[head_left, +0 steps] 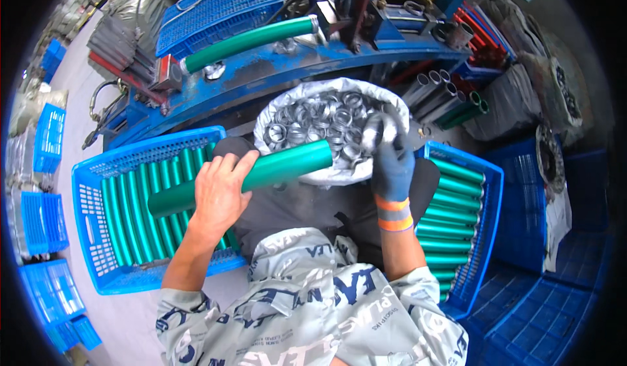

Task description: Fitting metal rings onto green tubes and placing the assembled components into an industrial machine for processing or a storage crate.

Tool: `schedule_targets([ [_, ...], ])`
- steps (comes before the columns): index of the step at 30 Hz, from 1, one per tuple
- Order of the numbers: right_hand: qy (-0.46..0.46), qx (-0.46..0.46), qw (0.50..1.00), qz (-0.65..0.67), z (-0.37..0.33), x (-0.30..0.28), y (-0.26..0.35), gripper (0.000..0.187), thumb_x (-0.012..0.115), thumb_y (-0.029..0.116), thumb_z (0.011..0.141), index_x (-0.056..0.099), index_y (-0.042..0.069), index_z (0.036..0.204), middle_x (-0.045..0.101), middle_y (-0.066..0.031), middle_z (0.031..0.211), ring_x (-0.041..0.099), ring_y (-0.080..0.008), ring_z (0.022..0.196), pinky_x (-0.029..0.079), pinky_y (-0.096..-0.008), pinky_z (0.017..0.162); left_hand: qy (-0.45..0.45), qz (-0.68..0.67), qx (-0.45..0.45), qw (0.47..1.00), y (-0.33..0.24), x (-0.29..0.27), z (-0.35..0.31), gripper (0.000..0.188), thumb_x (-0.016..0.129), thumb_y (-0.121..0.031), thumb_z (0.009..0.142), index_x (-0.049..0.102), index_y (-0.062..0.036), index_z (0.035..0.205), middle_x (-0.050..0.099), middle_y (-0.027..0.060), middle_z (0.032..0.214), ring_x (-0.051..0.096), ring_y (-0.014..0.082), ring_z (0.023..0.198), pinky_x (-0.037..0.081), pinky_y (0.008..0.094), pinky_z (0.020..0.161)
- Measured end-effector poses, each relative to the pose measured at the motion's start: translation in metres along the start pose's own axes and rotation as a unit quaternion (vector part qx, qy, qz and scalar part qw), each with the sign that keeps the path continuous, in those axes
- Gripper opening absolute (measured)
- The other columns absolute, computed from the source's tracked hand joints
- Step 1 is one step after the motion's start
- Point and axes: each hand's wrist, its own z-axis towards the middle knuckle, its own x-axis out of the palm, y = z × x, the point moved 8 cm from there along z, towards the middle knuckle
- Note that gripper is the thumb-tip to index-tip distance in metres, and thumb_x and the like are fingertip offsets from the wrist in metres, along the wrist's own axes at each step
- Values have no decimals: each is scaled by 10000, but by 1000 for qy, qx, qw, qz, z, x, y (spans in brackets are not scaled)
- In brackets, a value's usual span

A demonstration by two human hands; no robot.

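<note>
My bare left hand point(221, 193) is wrapped around a shiny green metal tube point(287, 167), which slants up to the right over my lap. The tube's right end lies just before a white sack point(266, 127) full of loose silver metal rings point(320, 114). At the sack's right side is my right hand point(394, 163), in a dark glove with an orange and grey cuff. Its fingers are somewhat blurred and close on a silver metal ring point(373, 132), larger and brighter than those in the sack.
A blue crate point(98, 281) of green tubes stands at my left, another blue crate point(480, 278) of tubes at my right. Beyond the sack runs a blue steel bench point(261, 75), with one green tube point(248, 43) lying on it. Several bare tubes point(434, 92) lean at the back right.
</note>
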Motion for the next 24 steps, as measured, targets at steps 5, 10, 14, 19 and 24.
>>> schedule_targets([
  [5, 284, 13, 954, 92, -37, 57, -9, 765, 758, 27, 1044, 450, -59, 1739, 602, -176, 1683, 584, -246, 1534, 434, -405, 1306, -6, 3, 10, 1000, -10, 4, 5, 881, 956, -69, 658, 705, -159, 1497, 688, 93, 1095, 685, 339, 1041, 531, 475, 897],
  [10, -34, 30, 998, -41, 69, -66, -98, 761, 823, 60, 1034, 506, -17, 1721, 544, -211, 1725, 541, -281, 1571, 426, -396, 1318, -15, -15, 13, 1000, -18, 7, 3, 873, 934, -58, 646, 712, -161, 1484, 696, 91, 1095, 687, 336, 1029, 532, 479, 887],
  [14, 54, -84, 862, -497, 49, -73, -120, 958, 924, 252, 945, 467, -34, 1738, 491, -288, 1761, 509, -359, 1617, 416, -486, 1331, -15, -41, -15, 999, -16, 12, -6, 882, 932, -54, 648, 707, -154, 1495, 696, 95, 1105, 689, 334, 1028, 531, 479, 885],
  [19, 273, 116, 955, 14, -23, 18, -95, 941, 836, 103, 1003, 364, 33, 1814, 512, -168, 1771, 537, -256, 1582, 469, -418, 1281, -1, -29, -40, 999, -14, 27, -14, 904, 937, -49, 655, 703, -155, 1522, 697, 96, 1121, 686, 339, 1036, 525, 478, 888],
  [24, 154, 116, 981, -15, -56, 33, -98, 865, 881, 69, 978, 457, -3, 1729, 674, -102, 1471, 684, -150, 1229, 573, -326, 1071, 7, -6, -16, 1000, -27, 41, -9, 917, 938, -47, 656, 700, -159, 1535, 696, 93, 1125, 682, 343, 1046, 520, 480, 905],
])
